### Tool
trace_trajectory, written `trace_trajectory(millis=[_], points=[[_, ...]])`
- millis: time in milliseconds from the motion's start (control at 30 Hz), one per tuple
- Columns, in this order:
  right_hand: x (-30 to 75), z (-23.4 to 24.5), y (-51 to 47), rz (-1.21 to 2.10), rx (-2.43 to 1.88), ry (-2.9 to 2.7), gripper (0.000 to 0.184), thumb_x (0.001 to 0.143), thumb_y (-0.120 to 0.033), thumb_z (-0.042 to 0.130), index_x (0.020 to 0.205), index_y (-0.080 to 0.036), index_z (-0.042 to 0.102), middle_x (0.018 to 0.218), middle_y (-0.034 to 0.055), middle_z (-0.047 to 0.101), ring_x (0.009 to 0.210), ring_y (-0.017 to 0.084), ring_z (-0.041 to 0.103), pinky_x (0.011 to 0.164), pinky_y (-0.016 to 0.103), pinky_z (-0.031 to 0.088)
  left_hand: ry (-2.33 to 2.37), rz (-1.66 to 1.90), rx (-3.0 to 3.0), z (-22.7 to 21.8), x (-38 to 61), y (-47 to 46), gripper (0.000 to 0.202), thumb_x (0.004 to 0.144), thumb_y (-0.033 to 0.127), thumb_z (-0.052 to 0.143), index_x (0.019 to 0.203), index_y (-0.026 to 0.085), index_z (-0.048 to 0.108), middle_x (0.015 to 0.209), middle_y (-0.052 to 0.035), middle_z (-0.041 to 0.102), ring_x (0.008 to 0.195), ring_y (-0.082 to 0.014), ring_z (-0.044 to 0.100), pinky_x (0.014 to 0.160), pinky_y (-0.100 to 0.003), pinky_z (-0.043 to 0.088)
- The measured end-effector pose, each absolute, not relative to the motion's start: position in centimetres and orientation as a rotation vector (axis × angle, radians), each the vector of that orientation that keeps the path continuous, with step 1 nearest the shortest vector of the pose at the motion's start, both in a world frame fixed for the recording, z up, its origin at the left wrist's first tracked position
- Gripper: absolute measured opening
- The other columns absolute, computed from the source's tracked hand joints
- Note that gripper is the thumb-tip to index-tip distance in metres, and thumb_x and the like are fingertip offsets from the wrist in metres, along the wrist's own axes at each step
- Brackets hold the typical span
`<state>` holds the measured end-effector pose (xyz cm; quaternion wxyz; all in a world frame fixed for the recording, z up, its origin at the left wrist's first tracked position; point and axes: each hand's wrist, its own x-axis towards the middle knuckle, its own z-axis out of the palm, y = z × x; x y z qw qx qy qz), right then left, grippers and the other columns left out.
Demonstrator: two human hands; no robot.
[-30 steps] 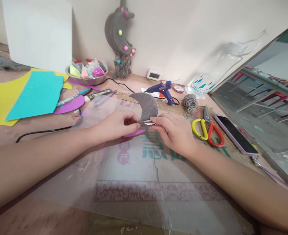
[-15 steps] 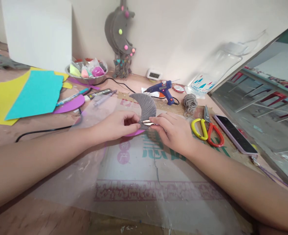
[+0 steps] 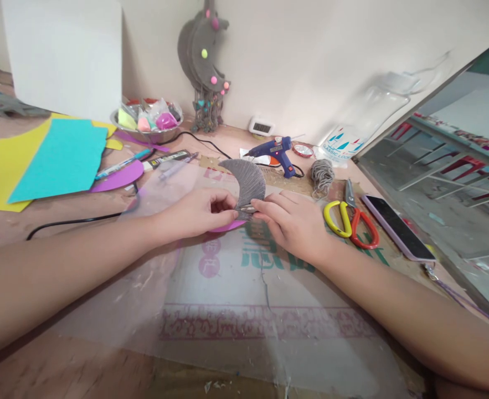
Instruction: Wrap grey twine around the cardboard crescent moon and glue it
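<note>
A grey, yarn-covered crescent moon [image 3: 250, 180] stands between my hands, its upper tip pointing left. My left hand [image 3: 205, 213] pinches the lower end of the crescent between thumb and fingertips. From the other side, my right hand [image 3: 292, 221] is closed on a pair of slim metal tweezers [image 3: 247, 209], whose tips lie against the crescent's lower end. My fingers cover most of the tweezers. A piece of purple foam sheet [image 3: 227, 226] shows beneath my left fingertips.
Scissors [image 3: 352, 221], a phone [image 3: 397, 227] and a grey yarn ball [image 3: 322, 176] lie at right. Behind the crescent are a blue glue gun [image 3: 275, 152] and its cord. Yellow [image 3: 3, 172] and turquoise sheets [image 3: 61, 160] lie left, near a metal bowl [image 3: 161, 136]. Clear plastic [image 3: 211, 354] covers the work area.
The tweezers in my right hand have turned and show less of their shiny side, with the tips still at the crescent's lower end. My left hand keeps its pinch.
</note>
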<state>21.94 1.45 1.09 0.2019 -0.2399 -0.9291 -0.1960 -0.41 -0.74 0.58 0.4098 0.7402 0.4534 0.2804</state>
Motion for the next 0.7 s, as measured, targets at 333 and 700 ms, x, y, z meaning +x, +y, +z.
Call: trace_trajectory(millis=[333,700], points=[[22.06,0.98,1.49,-0.533,-0.656,-2.581,0.023,0.094,-0.028,0.045,0.105,-0.017,0.062,0.08,0.0041,0.064,0.07,0.015,0.054,0.063,0.028,0.039,1.13,0.709,1.857,0.54,-0.41,-0.75,0.014,0.081,0.028,0.053,0.075,0.016,0.058,0.066,0.0029,0.055,0.057,-0.008,0.046,0.051,-0.021,0.031],[21.97,0.82,1.51,-0.458,-0.623,-2.492,0.02,0.091,-0.027,0.052,0.102,-0.014,0.061,0.08,0.0045,0.064,0.07,0.016,0.056,0.063,0.027,0.042,1.16,0.713,1.868,0.66,-0.39,-0.76,0.014,0.08,0.027,0.052,0.076,0.016,0.059,0.066,0.0033,0.055,0.059,-0.0083,0.047,0.054,-0.021,0.033]])
